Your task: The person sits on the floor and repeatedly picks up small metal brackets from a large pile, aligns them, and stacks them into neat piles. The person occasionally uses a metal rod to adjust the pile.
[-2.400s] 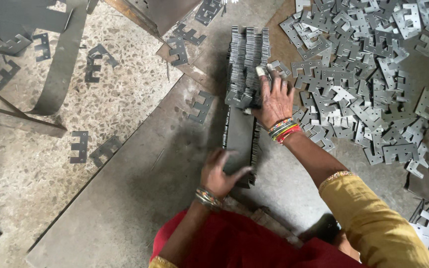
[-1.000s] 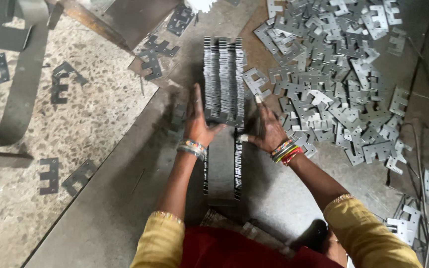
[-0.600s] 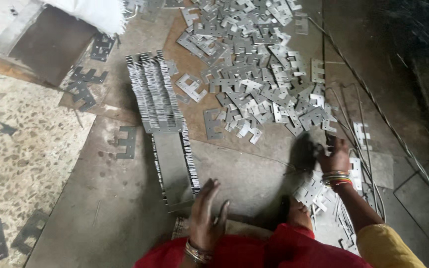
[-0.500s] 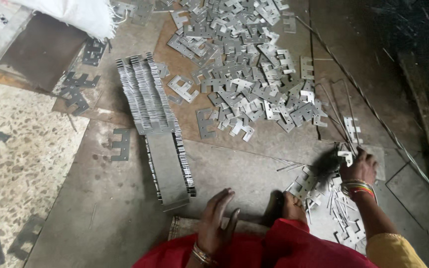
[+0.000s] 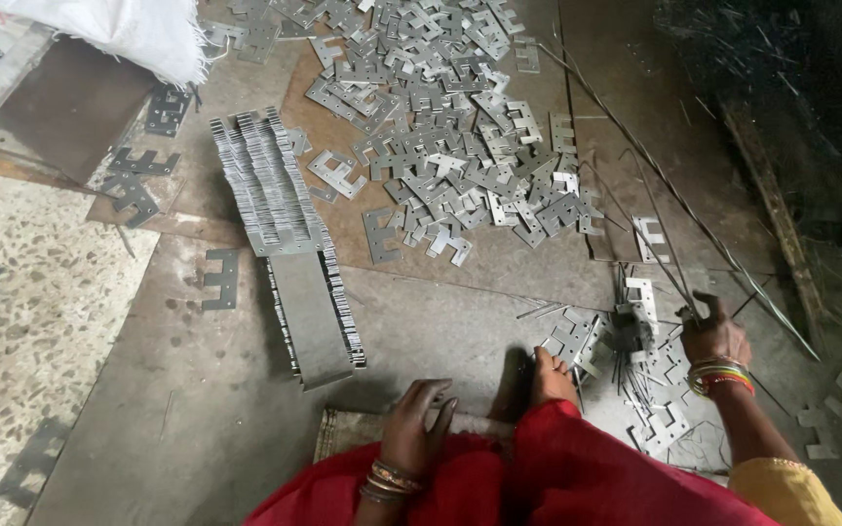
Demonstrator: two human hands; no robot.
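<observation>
The person sat on the floor (image 5: 148, 409), a red garment (image 5: 577, 477) spread over the lap and one bare foot (image 5: 550, 372) stretched forward. The right hand (image 5: 715, 336), bangles at its wrist, reached out to the right and lay among thin metal rods (image 5: 674, 263) and a small scatter of flat E-shaped metal plates (image 5: 660, 370); its fingers were curled around some of the rods, though how firmly it gripped them could not be told. The left hand (image 5: 419, 419) rested low near the lap with fingers loosely spread and slightly bent, holding nothing, its tips on the edge of a worn mat (image 5: 343, 438). Just ahead of that hand, a long tightly packed row of stacked plates (image 5: 265, 185) ran away across the floor, standing on edge, and its near end joined a flat metal strip (image 5: 312, 317) lined with more plates along both sides. Beyond the row, to the right, a large loose heap of grey plates (image 5: 440, 127) covered a rusty sheet. A few dark plates (image 5: 221, 278) lay singly to the left of the row, and a white sack (image 5: 119, 34) sat at the far left beside a brown metal tray (image 5: 60, 107).
</observation>
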